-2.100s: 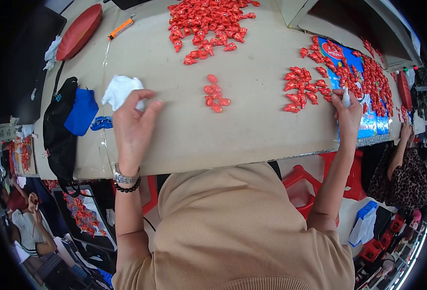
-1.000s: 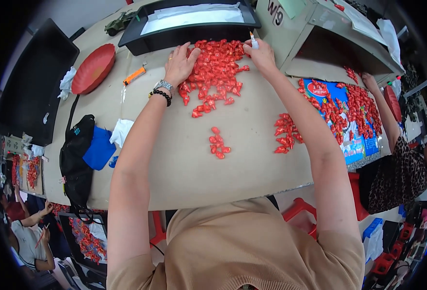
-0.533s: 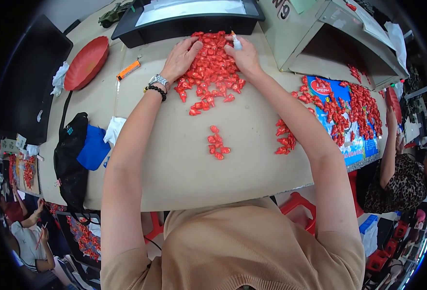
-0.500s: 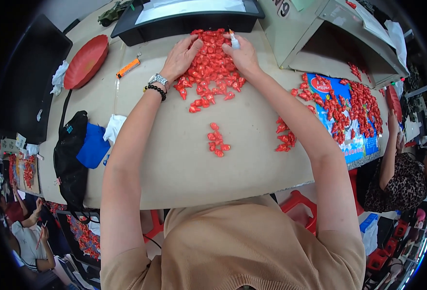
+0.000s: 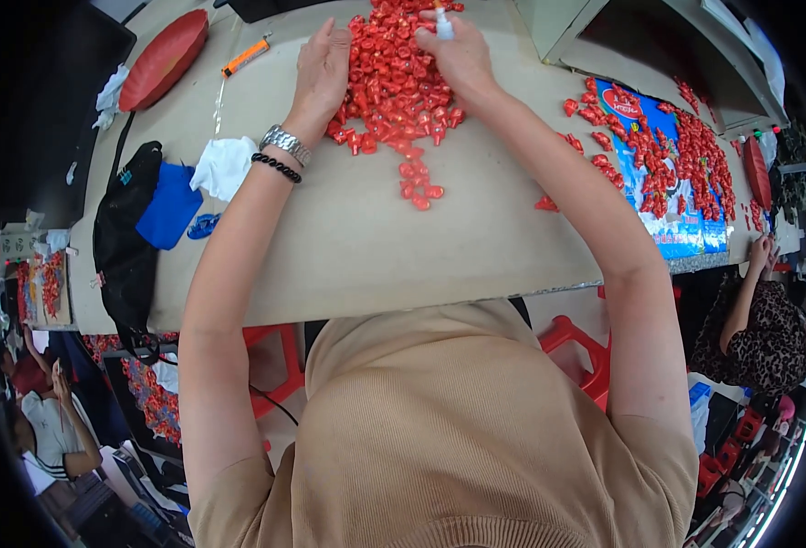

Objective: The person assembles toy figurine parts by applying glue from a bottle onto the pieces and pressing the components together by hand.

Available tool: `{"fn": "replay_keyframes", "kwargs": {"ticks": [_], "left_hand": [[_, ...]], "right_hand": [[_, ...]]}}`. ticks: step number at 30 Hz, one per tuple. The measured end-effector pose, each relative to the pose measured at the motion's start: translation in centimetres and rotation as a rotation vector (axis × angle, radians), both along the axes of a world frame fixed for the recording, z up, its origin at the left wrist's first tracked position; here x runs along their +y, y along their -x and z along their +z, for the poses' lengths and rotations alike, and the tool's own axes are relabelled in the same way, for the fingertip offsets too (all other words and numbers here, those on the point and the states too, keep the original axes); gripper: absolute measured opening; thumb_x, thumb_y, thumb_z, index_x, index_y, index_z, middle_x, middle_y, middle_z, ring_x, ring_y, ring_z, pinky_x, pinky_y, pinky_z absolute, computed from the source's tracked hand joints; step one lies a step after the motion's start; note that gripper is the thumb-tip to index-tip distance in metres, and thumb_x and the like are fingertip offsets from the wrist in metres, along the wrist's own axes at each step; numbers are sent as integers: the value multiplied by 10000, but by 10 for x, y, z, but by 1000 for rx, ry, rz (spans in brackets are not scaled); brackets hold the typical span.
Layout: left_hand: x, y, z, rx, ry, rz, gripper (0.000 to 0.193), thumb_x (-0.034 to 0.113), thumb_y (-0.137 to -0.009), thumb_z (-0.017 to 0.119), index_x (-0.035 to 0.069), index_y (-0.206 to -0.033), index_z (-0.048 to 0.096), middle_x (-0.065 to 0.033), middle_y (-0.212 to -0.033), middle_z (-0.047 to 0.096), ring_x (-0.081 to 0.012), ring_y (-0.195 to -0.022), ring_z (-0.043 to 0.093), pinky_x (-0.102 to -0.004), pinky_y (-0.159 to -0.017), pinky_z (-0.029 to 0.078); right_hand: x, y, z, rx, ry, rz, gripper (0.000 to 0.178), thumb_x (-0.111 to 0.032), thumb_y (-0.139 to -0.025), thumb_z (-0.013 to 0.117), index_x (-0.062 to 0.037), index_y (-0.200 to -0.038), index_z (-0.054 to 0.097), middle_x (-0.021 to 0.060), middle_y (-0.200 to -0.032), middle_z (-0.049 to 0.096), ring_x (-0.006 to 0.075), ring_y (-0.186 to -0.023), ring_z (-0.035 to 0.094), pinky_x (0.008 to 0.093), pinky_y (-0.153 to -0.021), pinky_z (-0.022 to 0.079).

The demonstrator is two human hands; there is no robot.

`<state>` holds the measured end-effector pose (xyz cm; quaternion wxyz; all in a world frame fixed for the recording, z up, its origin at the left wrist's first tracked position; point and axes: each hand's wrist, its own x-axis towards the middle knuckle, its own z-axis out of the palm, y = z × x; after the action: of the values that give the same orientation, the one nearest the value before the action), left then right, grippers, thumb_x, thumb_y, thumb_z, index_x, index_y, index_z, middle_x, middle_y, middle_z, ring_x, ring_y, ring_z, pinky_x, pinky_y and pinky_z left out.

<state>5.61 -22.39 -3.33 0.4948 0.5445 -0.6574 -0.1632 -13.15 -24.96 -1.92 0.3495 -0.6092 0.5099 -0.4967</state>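
Note:
A heap of small glossy red bulb-shaped pieces (image 5: 389,87) lies between my hands at the far middle of the table. My left hand (image 5: 324,68) is open, its fingers stretched along the heap's left side. A silver watch and a dark bead bracelet circle that wrist. On the right side, my right hand (image 5: 465,64) closes around a small white tube (image 5: 444,25) with an orange tip, its thumb against the heap. A short trail of red pieces (image 5: 419,187) comes off the heap's near side.
More red pieces (image 5: 700,169) cover a blue printed sheet (image 5: 636,205) at right, beside a grey metal cabinet (image 5: 636,41). At left lie a red plate (image 5: 164,59), orange-wrapped stick (image 5: 245,57), white tissue (image 5: 223,167), blue cloth (image 5: 167,205) and black bag (image 5: 127,237). A co-worker (image 5: 759,329) sits far right.
The view has tilted, so the table sits higher in the picture. Both hands have drawn nearer to me along the heap, and its near edge now reaches the small separate group of pieces.

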Motion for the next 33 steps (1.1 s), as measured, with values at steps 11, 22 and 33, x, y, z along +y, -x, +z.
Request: {"fn": "replay_keyframes", "kwargs": {"ticks": [11, 22, 33], "left_hand": [[156, 55, 45, -493, -64, -93, 493, 400, -753, 703, 20, -1022, 541, -149, -976, 577, -346, -866, 567, -441, -712, 472], [162, 79, 27, -802, -36, -112, 444, 414, -704, 729, 78, -913, 526, -102, -862, 533, -260, -760, 592, -366, -504, 510], [165, 38, 27, -331, 39, 90, 275, 142, -750, 701, 65, -984, 577, -105, -923, 588, -315, -785, 573, -405, -664, 471]], "right_hand": [[110, 45, 52, -204, 77, 99, 365, -109, -855, 612, -36, -1209, 561, 56, -1163, 569, 130, -1067, 512, 278, -921, 405], [127, 51, 22, -188, 66, 81, 377, -175, -864, 628, -69, -1220, 563, 76, -1240, 565, 180, -1194, 469, 327, -1006, 368], [126, 59, 18, -220, 150, 68, 345, -160, -877, 612, -67, -1204, 555, 60, -1058, 606, 128, -904, 566, 280, -806, 470]]}}
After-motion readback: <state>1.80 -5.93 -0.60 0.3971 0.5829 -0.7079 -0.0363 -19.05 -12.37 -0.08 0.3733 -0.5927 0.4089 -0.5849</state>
